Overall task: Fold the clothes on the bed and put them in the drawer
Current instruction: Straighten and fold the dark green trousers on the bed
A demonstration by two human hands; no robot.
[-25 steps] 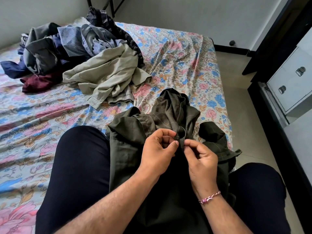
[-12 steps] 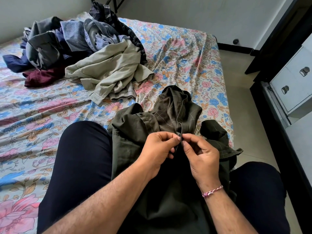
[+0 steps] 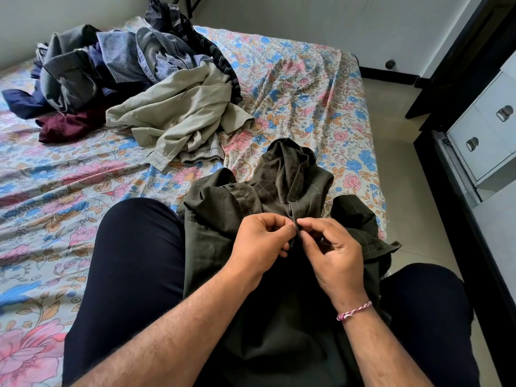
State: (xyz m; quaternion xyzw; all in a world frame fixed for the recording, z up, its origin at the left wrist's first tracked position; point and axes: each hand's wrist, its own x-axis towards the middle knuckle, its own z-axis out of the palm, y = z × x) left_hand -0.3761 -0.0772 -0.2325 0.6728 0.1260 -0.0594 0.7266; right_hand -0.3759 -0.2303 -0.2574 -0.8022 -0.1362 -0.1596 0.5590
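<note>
The dark green shirt (image 3: 282, 188) lies on the lap, stretching away onto the bed (image 3: 307, 93). The left hand (image 3: 261, 247) and right hand (image 3: 332, 255) both pinch its front strip (probably at a button), equally near.

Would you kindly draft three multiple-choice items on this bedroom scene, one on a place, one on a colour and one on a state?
1. Where does the dark olive checked shirt lie?
A. across the person's lap and the bed edge
B. in the drawer
C. on the floor

2. What colour is the crumpled garment nearest the shirt?
A. red
B. beige
C. black

3. What are the hands doing?
A. resting flat on the floral bedsheet
B. lifting the pile
C. pinching the shirt's front edge

Answers: 1 A, it drapes over the dark trousers onto the sheet; 2 B, its cloth is pale khaki; 3 C, the left hand and right hand meet fingertip to fingertip on the placket.
</note>
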